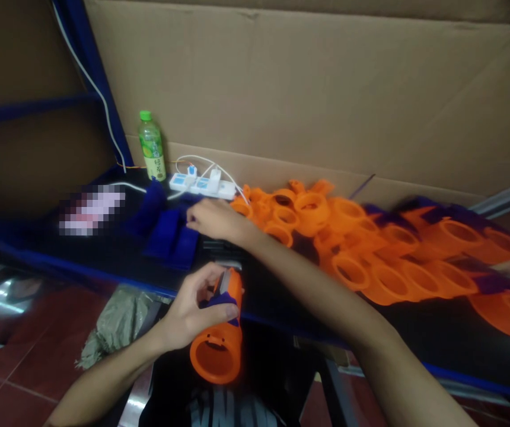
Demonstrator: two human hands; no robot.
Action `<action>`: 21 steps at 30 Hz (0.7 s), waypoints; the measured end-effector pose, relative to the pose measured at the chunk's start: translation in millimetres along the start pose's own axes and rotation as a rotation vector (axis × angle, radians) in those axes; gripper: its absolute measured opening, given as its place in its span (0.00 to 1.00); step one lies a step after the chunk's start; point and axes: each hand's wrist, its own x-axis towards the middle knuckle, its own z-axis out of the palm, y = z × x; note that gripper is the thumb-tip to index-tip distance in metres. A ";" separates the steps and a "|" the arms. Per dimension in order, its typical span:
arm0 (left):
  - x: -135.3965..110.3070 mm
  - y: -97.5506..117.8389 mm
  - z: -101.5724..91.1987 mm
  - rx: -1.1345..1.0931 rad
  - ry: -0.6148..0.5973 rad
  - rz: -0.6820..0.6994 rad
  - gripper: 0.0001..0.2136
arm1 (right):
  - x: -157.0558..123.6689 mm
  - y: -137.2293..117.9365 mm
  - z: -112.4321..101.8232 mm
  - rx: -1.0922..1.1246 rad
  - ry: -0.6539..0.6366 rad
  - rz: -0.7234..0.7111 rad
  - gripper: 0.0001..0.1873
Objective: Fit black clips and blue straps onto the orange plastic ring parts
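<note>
We held an orange part [225, 331] in our left hand [195, 308]; right hand [213, 219] curled by blue pieces [162, 242], grip unclear.

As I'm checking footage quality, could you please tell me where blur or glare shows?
Head view: the blue pieces and far-right orange parts look smeared; the bottle looks crisper; glare streaks a shiny surface at far left; one patch is pixelated.

The bare left forearm [121, 375] enters from 8 o'clock, angling toward 2; the left hand [196, 308] is wrapped in a grasp, its thumb [223, 312] laid toward 3. The bare right forearm [326, 290] slants from 4 o'clock toward 10, the right hand [216, 219] curled, its grip unclear.
</note>
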 end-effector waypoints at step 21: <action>-1.6 2.6 8.7 0.124 -0.014 -0.036 0.18 | 11.0 -27.2 9.5 0.053 0.163 0.178 0.20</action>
